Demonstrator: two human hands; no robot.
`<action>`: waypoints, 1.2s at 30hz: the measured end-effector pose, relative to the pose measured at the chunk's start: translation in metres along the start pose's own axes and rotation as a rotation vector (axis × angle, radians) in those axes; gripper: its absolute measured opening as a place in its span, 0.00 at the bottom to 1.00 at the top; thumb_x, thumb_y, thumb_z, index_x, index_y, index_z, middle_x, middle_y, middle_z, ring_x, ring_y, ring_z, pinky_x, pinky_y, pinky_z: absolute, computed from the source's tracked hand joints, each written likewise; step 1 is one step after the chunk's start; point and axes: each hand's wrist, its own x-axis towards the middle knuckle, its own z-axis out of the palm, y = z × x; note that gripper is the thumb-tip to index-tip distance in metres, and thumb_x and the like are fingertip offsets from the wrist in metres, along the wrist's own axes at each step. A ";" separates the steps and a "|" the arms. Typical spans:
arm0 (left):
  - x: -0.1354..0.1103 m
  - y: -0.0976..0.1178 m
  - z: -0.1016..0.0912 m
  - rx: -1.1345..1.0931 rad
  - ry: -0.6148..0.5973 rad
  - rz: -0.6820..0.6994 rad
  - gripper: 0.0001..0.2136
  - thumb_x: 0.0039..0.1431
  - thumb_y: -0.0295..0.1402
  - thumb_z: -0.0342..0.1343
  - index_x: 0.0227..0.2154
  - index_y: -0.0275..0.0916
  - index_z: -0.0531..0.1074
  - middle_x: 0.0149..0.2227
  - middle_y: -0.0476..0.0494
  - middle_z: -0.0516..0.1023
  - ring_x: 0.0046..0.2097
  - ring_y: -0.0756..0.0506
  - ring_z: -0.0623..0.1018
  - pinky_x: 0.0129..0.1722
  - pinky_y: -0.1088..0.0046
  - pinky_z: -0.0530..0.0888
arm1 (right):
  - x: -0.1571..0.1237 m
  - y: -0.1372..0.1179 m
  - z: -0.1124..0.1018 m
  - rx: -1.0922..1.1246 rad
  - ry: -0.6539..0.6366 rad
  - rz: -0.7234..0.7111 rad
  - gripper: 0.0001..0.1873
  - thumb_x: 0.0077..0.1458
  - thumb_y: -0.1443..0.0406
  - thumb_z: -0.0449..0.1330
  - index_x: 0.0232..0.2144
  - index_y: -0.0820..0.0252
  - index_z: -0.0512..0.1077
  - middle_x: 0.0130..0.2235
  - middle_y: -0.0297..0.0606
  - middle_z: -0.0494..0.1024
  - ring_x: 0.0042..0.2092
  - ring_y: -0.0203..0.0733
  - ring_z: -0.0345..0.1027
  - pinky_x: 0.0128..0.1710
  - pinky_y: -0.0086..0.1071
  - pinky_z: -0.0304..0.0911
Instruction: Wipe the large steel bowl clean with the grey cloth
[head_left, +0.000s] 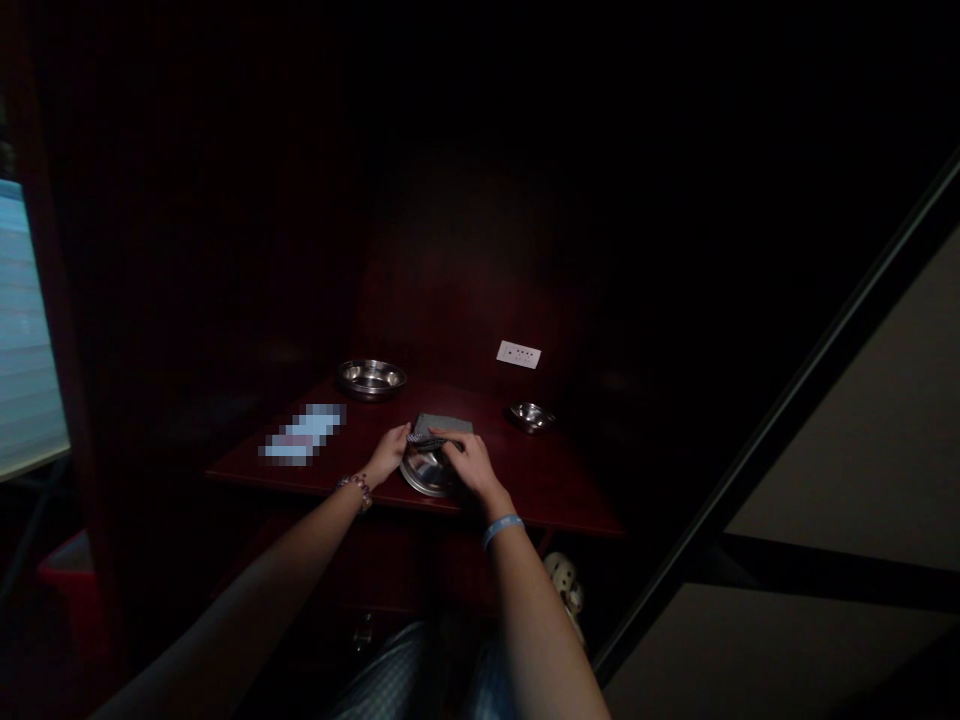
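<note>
My left hand [388, 453], closed, pinches the left end of a dark patterned piece [429, 441], perhaps folded cloth; the dim light hides its kind. From the other side, my right hand [469, 462] bends its fingers over the same piece. Just below the piece, a shiny metal dish [425, 478] lies near the table's front edge, partly covered by my right hand. Behind the hands rests a flat grey thing [444, 424] whose kind I cannot make out.
A round metal bowl [371, 381] stands at the back left of the dark red table [510, 505], a smaller metal bowl [532, 418] at the right. A blurred-out sheet [304, 436] lies on the left. A white socket panel [519, 354] is on the wall. Below right are cream clogs [561, 574].
</note>
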 end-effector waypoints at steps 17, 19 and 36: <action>0.000 -0.003 0.001 -0.066 0.023 -0.009 0.12 0.40 0.37 0.62 0.28 0.35 0.76 0.31 0.39 0.81 0.37 0.40 0.77 0.41 0.64 0.72 | 0.003 0.004 0.010 0.118 -0.090 -0.057 0.18 0.60 0.58 0.51 0.47 0.52 0.75 0.56 0.35 0.72 0.59 0.41 0.60 0.62 0.40 0.50; 0.001 -0.002 0.000 -0.073 0.010 -0.021 0.15 0.39 0.39 0.63 0.30 0.35 0.75 0.32 0.39 0.81 0.37 0.41 0.77 0.40 0.66 0.72 | 0.003 0.004 0.013 0.082 -0.100 -0.046 0.20 0.62 0.55 0.47 0.48 0.50 0.74 0.58 0.34 0.69 0.61 0.40 0.57 0.63 0.41 0.48; 0.004 -0.011 0.001 0.002 0.058 0.072 0.19 0.56 0.47 0.49 0.30 0.35 0.74 0.33 0.40 0.79 0.36 0.44 0.75 0.45 0.65 0.70 | 0.003 0.019 0.023 -0.266 -0.041 -0.139 0.24 0.63 0.61 0.47 0.60 0.55 0.61 0.62 0.39 0.61 0.62 0.43 0.52 0.62 0.41 0.49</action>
